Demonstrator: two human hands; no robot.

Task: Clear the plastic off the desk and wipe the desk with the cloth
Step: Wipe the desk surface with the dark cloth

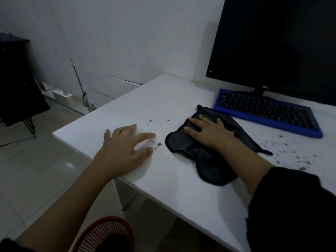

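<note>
Basket [103, 233]: lower left, below the desk edge. Probably where the cleared plastic goes, but its inside is too dark to tell.
Left hand [125, 148]: centre left, fingers spread wide and flat on the desk [181, 188], holding nothing, apparently as a brace.
Specks [159, 144]: dark bits just right of that hand, with more at the far right, so wiping looks unfinished.
Plastic: none visible on the desk.
Cloth [214, 171]: dark, lying at centre.
Right hand [209, 132]: straight fingers pressing down on the cloth, suited to sliding it.
Keyboard [269, 113]: upper right, touching the cloth's far edge.
</note>
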